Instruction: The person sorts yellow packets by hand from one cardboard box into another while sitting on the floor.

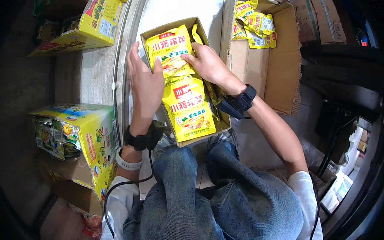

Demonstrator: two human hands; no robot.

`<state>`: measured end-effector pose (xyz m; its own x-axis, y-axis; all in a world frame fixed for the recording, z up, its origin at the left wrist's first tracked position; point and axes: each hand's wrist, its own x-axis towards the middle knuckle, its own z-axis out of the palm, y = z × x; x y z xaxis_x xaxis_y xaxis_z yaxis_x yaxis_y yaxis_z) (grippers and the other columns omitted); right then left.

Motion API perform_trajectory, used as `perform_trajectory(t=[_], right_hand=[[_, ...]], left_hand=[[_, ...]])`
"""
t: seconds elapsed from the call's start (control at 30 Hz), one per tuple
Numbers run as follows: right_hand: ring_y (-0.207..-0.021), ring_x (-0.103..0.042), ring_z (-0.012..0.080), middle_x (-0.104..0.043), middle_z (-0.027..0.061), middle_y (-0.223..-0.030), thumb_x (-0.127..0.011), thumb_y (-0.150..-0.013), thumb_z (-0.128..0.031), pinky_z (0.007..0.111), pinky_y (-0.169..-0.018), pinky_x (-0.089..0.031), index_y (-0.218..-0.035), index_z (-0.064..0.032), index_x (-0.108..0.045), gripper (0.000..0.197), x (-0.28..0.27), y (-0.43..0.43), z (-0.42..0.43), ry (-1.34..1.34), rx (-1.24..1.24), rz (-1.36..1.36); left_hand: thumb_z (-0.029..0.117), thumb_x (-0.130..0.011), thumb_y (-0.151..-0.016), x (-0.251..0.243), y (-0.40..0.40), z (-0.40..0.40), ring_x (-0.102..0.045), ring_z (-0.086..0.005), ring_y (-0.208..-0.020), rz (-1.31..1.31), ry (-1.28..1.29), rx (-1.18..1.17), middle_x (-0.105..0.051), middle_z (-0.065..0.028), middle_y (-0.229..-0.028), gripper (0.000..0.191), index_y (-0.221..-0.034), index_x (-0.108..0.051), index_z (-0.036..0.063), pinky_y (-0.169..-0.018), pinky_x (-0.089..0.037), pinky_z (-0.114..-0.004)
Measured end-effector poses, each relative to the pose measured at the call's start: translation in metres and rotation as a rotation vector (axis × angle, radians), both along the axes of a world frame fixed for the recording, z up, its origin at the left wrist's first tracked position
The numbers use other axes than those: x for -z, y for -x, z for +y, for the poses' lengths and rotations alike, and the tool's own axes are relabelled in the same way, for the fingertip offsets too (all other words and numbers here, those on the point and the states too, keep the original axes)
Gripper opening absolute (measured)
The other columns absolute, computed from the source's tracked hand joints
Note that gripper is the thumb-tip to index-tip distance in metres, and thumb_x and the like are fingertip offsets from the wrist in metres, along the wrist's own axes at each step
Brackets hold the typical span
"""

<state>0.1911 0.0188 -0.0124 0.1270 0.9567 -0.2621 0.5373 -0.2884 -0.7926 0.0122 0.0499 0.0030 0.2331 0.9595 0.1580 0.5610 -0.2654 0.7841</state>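
Note:
A narrow cardboard box filled with yellow food packets stands before me, above my knees. Two packets lie face up on its left side, an upper packet and a lower packet; others stand on edge along the right wall. My right hand rests at the upper packet's right edge, thumb on its face and fingers bent over the gap beside it; whether it grips the packet is unclear. My left hand is at the box's left side, fingers apart, thumb near the upper packet's left edge, holding nothing.
An open larger cardboard box at the right has several loose yellow packets at its far end. Yellow display cartons stand at the left, one upper and one lower with green packets, beside a shelf edge. More brown cartons are at upper right.

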Motion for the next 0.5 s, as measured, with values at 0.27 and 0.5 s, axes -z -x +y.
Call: perform_trajectory(t=[0.27, 0.5], right_hand=[[-0.080, -0.065, 0.0457, -0.066, 0.0274, -0.082, -0.063, -0.091, -0.023, 0.054, -0.068, -0.052, -0.113, 0.0008, -0.043, 0.038, -0.021, 0.010, -0.012, -0.009, -0.070, -0.339], [-0.088, -0.065, 0.0405, -0.062, 0.0274, -0.107, -0.061, -0.093, -0.025, 0.049, -0.071, -0.054, -0.142, 0.0073, -0.030, 0.067, -0.010, 0.018, -0.026, -0.133, -0.118, -0.442]], left_hand=[[0.013, -0.049, -0.097, 0.006, -0.007, -0.001, -0.038, -0.0370, -0.136, 0.380, -0.174, 0.346, -0.039, -0.0214, -0.146, 0.047, -0.140, -0.040, -0.0039, -0.111, -0.030, -0.048], [0.029, -0.054, -0.097, 0.027, -0.015, 0.010, -0.031, -0.0331, -0.142, 0.569, -0.364, 0.330, -0.033, -0.0184, -0.153, 0.058, -0.145, -0.035, 0.0029, -0.114, -0.024, -0.055]])
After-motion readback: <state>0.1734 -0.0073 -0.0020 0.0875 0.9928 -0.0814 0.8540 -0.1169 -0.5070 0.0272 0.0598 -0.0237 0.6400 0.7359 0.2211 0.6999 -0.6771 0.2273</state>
